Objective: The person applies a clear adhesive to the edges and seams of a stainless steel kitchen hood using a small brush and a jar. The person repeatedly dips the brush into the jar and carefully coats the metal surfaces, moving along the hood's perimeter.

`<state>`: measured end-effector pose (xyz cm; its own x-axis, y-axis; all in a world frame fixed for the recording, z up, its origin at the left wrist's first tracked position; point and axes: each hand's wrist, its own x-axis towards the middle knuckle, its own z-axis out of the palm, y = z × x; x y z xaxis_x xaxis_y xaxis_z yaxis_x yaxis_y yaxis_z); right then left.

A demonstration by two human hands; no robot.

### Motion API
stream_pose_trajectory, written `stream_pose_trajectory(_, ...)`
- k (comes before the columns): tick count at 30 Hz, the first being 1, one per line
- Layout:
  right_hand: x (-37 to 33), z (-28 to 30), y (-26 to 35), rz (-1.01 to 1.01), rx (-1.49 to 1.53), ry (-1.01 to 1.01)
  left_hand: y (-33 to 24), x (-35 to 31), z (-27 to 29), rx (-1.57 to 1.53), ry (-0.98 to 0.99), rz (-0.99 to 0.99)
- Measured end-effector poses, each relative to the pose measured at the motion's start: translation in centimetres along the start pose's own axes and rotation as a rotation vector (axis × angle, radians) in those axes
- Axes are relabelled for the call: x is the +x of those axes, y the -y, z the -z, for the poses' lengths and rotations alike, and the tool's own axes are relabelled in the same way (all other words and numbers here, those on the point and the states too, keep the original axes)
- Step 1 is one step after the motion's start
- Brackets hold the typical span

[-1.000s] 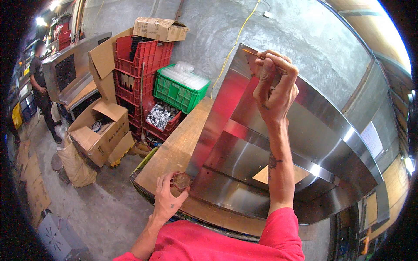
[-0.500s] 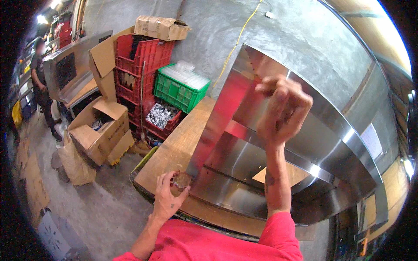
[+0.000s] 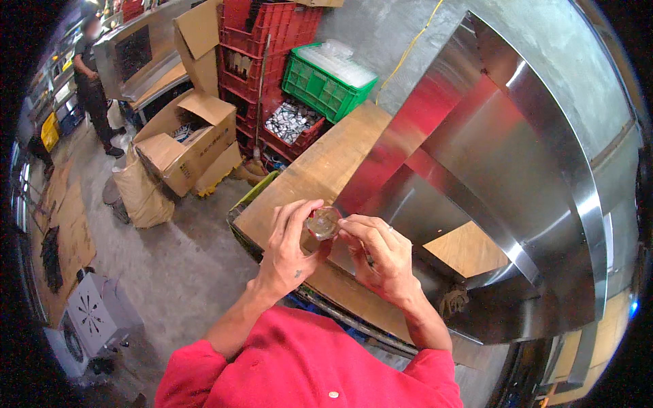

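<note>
My left hand point(image 3: 289, 248) curls its fingers and thumb round a small, round, see-through container point(image 3: 322, 224) with a brownish inside. My right hand point(image 3: 382, 257) is closed in a pinch, its fingertips right at the container's rim. Whatever that pinch may hold is too small to make out. Both hands are held above the near edge of a wooden worktable point(image 3: 306, 187). Just beyond and to the right of them, a large shiny stainless-steel panel assembly point(image 3: 500, 136) with a rectangular opening rests on the table.
Stacked red crates point(image 3: 238, 78), a green crate point(image 3: 316, 87) of clear plastic pieces and an open cardboard box point(image 3: 197, 146) stand at far left. A sack point(image 3: 143, 194) is on the floor, a grey metal unit point(image 3: 102, 309) nearer. Another person point(image 3: 95, 81) stands at back left.
My right hand has come down from the steel panel to the container. My left hand, still holding the container, appears farther right and higher, and the whole view has shifted.
</note>
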<state>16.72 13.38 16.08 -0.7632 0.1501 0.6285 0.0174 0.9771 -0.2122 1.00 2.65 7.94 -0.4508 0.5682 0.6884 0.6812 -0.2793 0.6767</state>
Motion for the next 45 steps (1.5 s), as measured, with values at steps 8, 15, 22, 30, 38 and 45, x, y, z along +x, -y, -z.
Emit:
stream_pose_trajectory(8, -0.8, -0.5, -0.8, -0.016, -0.016, -0.02, -0.1, -0.3, -0.4, 0.027, 0.047, 0.021)
stream_pose_trajectory(15, 5.1, 5.0, -2.7, 0.269, -0.024, -0.413, 0.7, 0.9, -1.8, 0.03, 0.035, 0.063)
stream_pose_trajectory(22, 15.8, 12.0, -5.8, 0.46, -0.243, -0.888, 0.2, 0.7, -2.3, -0.026, 0.094, 0.147)
stream_pose_trajectory(30, 17.3, 12.4, -7.3, 0.389, -0.197, -0.785, 0.5, -0.1, -1.8, -0.028, 0.035, 0.116)
stream_pose_trajectory(38, 17.2, 12.7, -7.8, 0.4, -0.303, -0.748, 0.9, -0.4, -1.7, -0.031, 0.051, 0.139)
stream_pose_trajectory(45, 17.2, 13.1, -8.4, 0.429, -0.397, -0.745, 0.7, -0.4, -1.8, -0.03, 0.063, 0.135)
